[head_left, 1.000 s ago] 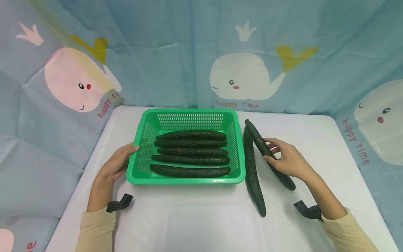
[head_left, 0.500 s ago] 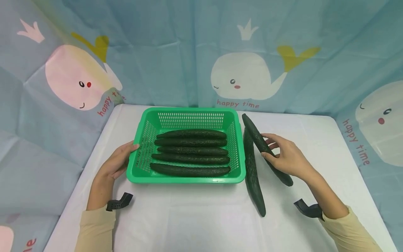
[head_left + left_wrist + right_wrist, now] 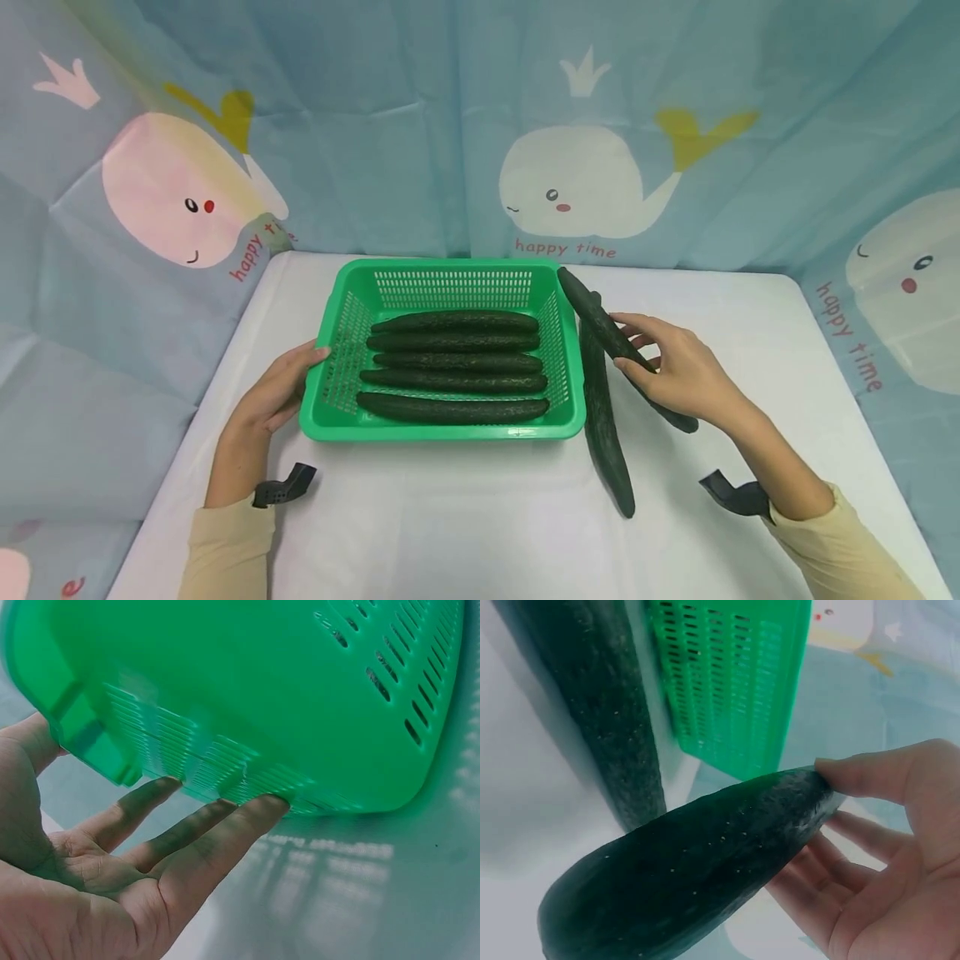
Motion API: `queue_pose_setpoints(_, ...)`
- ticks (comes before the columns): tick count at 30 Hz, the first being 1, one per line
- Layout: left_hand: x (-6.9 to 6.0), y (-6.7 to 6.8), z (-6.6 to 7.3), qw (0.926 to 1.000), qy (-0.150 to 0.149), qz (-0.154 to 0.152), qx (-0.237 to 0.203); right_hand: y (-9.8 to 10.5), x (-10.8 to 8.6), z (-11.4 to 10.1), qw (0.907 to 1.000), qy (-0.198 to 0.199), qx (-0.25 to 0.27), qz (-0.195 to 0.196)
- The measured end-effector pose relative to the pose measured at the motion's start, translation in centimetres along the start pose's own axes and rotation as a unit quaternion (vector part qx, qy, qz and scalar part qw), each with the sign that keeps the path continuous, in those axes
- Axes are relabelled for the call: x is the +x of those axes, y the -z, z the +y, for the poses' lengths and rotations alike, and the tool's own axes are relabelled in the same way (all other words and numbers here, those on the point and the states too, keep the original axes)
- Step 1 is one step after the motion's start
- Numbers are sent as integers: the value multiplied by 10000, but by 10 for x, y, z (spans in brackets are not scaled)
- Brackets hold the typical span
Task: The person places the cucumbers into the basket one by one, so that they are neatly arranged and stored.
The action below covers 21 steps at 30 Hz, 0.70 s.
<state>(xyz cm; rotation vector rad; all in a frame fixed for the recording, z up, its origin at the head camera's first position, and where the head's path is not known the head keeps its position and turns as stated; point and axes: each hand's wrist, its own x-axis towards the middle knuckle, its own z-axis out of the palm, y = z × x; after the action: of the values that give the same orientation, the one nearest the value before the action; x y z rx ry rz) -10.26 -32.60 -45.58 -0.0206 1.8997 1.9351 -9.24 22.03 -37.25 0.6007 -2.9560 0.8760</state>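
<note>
My right hand (image 3: 682,371) holds a dark green cucumber (image 3: 588,310) between thumb and fingers. The cucumber slants, its far end over the right rim of a green plastic basket (image 3: 442,432). Beneath it a second cucumber (image 3: 609,442) lies on the table beside the basket, its upper part partly covered. Several cucumbers (image 3: 453,408) lie side by side in the basket. At the basket's left side my left hand (image 3: 273,390) grips it, thumb at the rim; the left wrist view shows its fingertips (image 3: 274,802) against the slotted outer wall.
A white-covered table (image 3: 480,517) carries everything. Light blue curtains (image 3: 390,167) with printed whales stand behind it and at both sides. A dark strap-like device (image 3: 285,487) sits on the left wrist, another device (image 3: 738,496) on the right.
My right hand has moved left and slightly away from me with the cucumber, bringing its far end from beside the basket to over the right rim. My left hand stays at the basket.
</note>
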Motion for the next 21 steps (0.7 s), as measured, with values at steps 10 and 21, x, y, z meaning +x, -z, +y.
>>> queue_pose_setpoints(10,-5,4,-4,9996,-131,-90,-233,2,9,-14,9998,154,35,-146)
queue_pose_setpoints(21,-3,-1,0,9998,95,29,-179,7,23,-28,9985,419,-123,-345)
